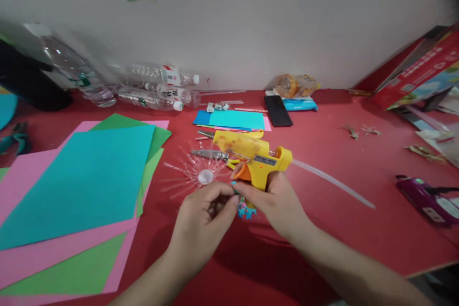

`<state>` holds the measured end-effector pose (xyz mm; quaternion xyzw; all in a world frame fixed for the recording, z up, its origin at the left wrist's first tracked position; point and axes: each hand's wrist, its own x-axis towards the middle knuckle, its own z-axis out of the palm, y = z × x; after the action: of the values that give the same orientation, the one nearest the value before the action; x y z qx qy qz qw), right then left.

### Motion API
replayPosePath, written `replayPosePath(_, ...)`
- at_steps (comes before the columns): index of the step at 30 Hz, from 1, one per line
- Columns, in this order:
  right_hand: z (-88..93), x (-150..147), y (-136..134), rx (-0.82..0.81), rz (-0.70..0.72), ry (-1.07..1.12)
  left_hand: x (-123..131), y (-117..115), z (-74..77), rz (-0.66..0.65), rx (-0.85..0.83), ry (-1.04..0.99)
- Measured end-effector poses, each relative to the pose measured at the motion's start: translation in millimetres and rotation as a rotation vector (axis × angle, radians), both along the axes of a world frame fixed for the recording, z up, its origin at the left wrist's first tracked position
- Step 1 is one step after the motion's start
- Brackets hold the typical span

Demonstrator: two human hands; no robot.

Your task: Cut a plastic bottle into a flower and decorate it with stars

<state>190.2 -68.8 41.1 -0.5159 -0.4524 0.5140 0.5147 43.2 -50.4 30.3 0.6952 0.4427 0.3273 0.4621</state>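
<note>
My right hand (pixel 274 203) is wrapped round the handle of a yellow glue gun (pixel 247 148) with an orange trigger. Its nozzle points left, and a long translucent glue stick (pixel 333 184) trails from its back end. Close by, my left hand (pixel 206 213) pinches a tiny blue piece between thumb and forefinger, and my right fingertips reach it too. Several small blue and pink paper stars (pixel 247 211) lie just below the fingers. Left of the gun is a clear plastic bottle top cut into spread strips (pixel 205 177). Scissors (pixel 211 154) lie partly hidden under the gun.
Coloured paper sheets (pixel 89 177) cover the left side, with pliers (pixel 16 139) beyond. Clear bottles (pixel 150 98) lie along the wall. A phone (pixel 278 111) and blue paper strips (pixel 236 119) sit at the back. A purple device (pixel 426 201) and a red box (pixel 423 67) stand right.
</note>
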Motion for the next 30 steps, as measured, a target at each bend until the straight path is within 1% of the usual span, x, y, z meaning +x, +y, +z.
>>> replayPosePath(3, -6.4, 3, -3, -0.011, 0.009, 0.027, 0, -2, -0.5, 0.000, 0.046, -0.018)
replayPosePath(7, -13.1, 14, -4, 0.024, 0.066, 0.161, -1, -6, 6.5, -0.013, 0.023, -0.093)
replayPosePath(9, -15.7, 20, -4, 0.030, 0.061, 0.181, -5, -8, 11.0, -0.031, -0.020, -0.187)
replayPosePath(11, -15.3, 27, -3, 0.004, 0.042, 0.183, -10, -6, 17.1, -0.023, -0.105, -0.289)
replayPosePath(13, -9.0, 34, 0, -0.039, 0.060, 0.183, -17, 3, 26.5, 0.005, -0.172, -0.327)
replayPosePath(16, 12.4, 42, 10, -0.042, 0.118, 0.112, -26, 28, 47.2, 0.104, -0.168, -0.273)
replayPosePath(19, 36.3, 41, 21, 0.066, 0.122, 0.038, -32, 54, 67.3, 0.114, -0.130, -0.204)
replayPosePath(21, 45.0, 37, 26, 0.165, 0.166, 0.033, -33, 65, 74.6, 0.120, -0.084, -0.233)
replayPosePath(23, 46.3, 33, 26, 0.189, 0.207, 0.011, -34, 69, 75.8, 0.131, -0.060, -0.274)
replayPosePath(25, 43.8, 32, 24, 0.191, 0.167, -0.050, -36, 71, 73.1, 0.146, -0.048, -0.266)
replayPosePath(26, 42.7, 33, 22, 0.196, 0.157, -0.093, -37, 71, 71.2, 0.154, -0.052, -0.254)
replayPosePath(28, 43.2, 36, 19, 0.165, 0.220, -0.229, -40, 71, 68.2, 0.165, -0.060, -0.234)
replayPosePath(30, 46.4, 37, 17, 0.206, 0.203, -0.301, -42, 72, 67.2, 0.179, -0.067, -0.219)
